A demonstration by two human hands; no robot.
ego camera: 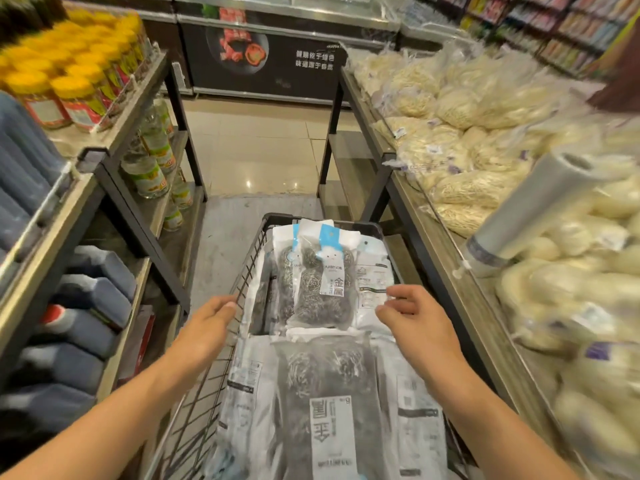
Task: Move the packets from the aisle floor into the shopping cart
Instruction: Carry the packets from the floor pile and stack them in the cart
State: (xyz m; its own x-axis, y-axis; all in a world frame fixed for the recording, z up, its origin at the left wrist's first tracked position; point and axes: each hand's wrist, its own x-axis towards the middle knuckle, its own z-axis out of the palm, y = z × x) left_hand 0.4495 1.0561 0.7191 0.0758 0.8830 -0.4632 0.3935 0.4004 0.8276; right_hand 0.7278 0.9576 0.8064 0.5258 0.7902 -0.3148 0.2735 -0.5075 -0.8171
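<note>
The shopping cart (254, 252) stands in the middle of the aisle, and everything else sits around it. Inside its wire basket lie several packets of steel-wool scourers: one packet with a blue header (320, 275) rests on top toward the cart's far end, and a larger packet (327, 403) lies flat at the near end, with more white packets under and beside them.

The left hand (206, 329) rests at the cart's left rim, fingers loosely bent over the wire edge; whether they actually clasp the wire cannot be told. The right hand (415, 322) hovers over the cart's right side, fingers relaxed and slightly spread, fingertips at the edge of a white packet (372, 285) without pinching it.

Left of the cart, a shelf carries yellow-lidded jars (74, 88) above and blue jugs (90, 306) lower down. Right of the cart, a display table holds bagged noodles (460, 143) and a roll of plastic bags (530, 209). Beyond the cart's far end stands a chest freezer (263, 60).
</note>
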